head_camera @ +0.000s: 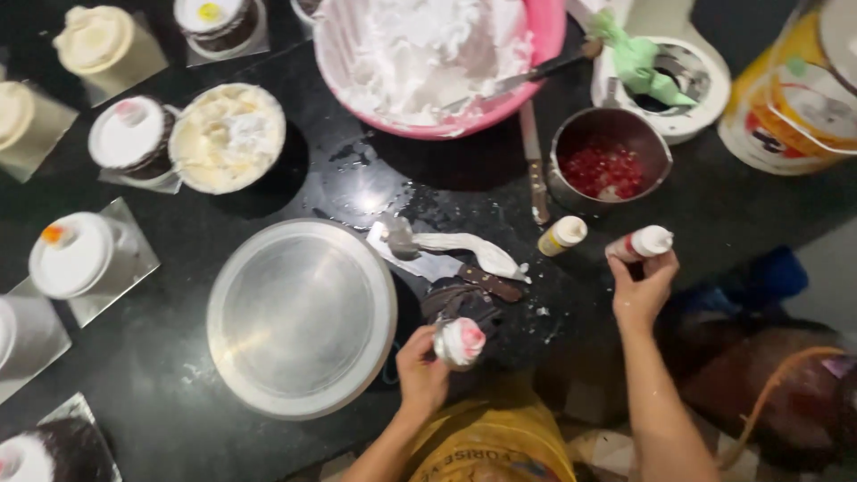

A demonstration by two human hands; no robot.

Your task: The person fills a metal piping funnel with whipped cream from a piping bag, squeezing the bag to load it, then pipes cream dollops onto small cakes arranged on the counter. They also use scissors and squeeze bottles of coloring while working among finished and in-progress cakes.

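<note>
One black tabletop (178, 366) fills most of the frame, smeared with white cream near the middle. One round metal turntable (302, 317) sits lower centre-left, bare on top. One pink bowl (544, 36) of white cream at top centre, a knife (536, 76) resting in it. One yellow-and-white bucket (790, 98) at the upper right edge. One white round container (692, 85) upper right with a green piping bag (638, 58) lying across it. One steel pot (610, 161) of red cherries right of centre. One cream-filled bowl (228, 134) upper left. About seven small frosted cakes on square boards line the left edge and top left, e.g. white-topped cake (71, 254) at mid left; the lowest is cut off by the frame. One white piping bag (464, 250) and a dark-handled palette knife (469, 275) lie at centre, just right of the turntable. One small yellow bottle (562, 235) lies near the pot. Left hand (421, 370), lower centre, fingers closed around a small pink-and-white cream rose (460, 342), held just right of the turntable rim. Right hand (643, 290), right of centre, fingers closed on a small red-and-white bottle (641, 244), held just beside the yellow bottle. Floor and dark clutter show at lower right; the room is dim.
</note>
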